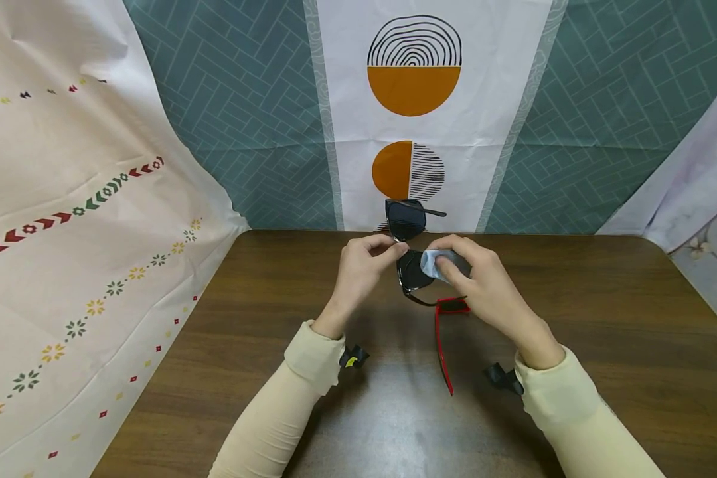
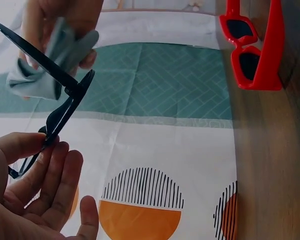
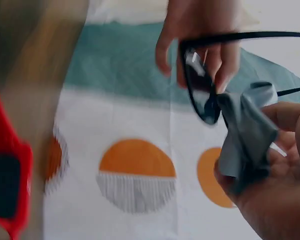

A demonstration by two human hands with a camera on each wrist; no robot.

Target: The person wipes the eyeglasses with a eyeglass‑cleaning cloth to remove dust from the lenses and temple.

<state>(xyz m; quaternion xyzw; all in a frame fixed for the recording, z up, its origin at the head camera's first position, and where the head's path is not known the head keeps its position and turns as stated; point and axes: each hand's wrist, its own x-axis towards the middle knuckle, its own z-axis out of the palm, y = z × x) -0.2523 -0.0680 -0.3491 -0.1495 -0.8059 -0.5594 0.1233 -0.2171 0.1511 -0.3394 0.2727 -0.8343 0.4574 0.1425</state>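
Observation:
Black sunglasses [image 1: 406, 219] are held up above the table with both temples unfolded. My left hand [image 1: 364, 267] pinches them near the bridge between thumb and fingers; the left wrist view shows this left hand [image 2: 42, 195] close up. A light blue-grey cloth [image 1: 436, 264] is bunched in my right hand [image 1: 488, 282], which grips it at the nearer dark lens. In the right wrist view the cloth [image 3: 247, 135] covers part of the frame. Red-framed sunglasses [image 1: 445, 345] with dark lenses rest on the table below, apart from both hands.
The brown wooden table [image 1: 227, 398] ends at a teal and white patterned cloth backdrop [image 1: 251, 133]. A cream cloth with small motifs [image 1: 83, 219] hangs along the left side. Black straps [image 1: 503, 378] are on the wrists.

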